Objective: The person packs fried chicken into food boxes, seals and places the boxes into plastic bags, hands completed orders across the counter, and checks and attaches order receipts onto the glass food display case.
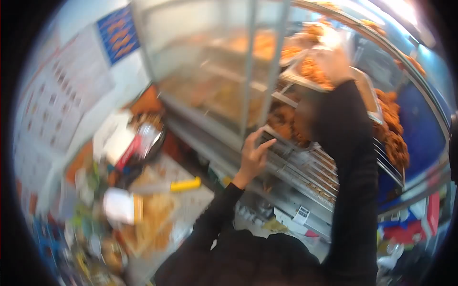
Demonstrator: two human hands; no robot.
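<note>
My left hand (253, 159) is raised at the lower edge of a glass display cabinet, its fingers apart and nothing in them. Beside its fingertips stands the edge of a sliding glass door (250, 71). My right hand (335, 64) reaches inside the cabinet over a tray of brown-orange fried food (312, 71). Motion and glare blur that hand, and a bright whitish patch shows at its fingers, so what it holds, if anything, is unclear. Below, more dark fried pieces (286, 121) lie on a lower level, partly hidden by my right sleeve.
Fried pieces (393, 128) are heaped at the cabinet's right side, by a wire rack (315, 174). To the left, a yellow-handled knife (185, 184) lies on a cutting board (191, 202) near a white container (119, 206). Papers (62, 90) cover the wall.
</note>
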